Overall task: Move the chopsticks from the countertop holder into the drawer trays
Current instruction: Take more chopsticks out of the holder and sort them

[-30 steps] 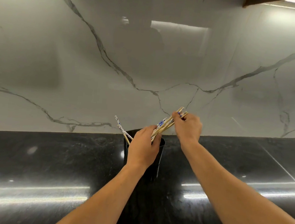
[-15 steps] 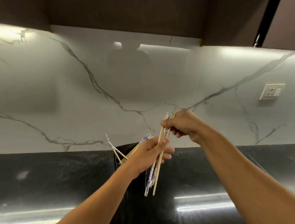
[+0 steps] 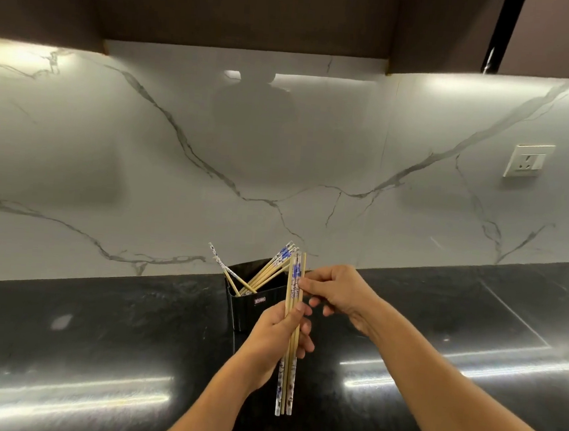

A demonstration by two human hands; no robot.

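Your left hand (image 3: 277, 338): grasps the upright chopstick bundle (image 3: 284, 387).
Your right hand (image 3: 338, 294): pinches the bundle's top.
Holder (image 3: 246, 313): at 11 o'clock from your hands, more chopsticks (image 3: 267, 274) inside.

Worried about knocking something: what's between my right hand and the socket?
Head view: only bare countertop and marble backsplash between right hand and wall socket.

Legible text: none. You have one small label (image 3: 261, 301) on the black holder (image 3: 243, 315), its print too small to read.
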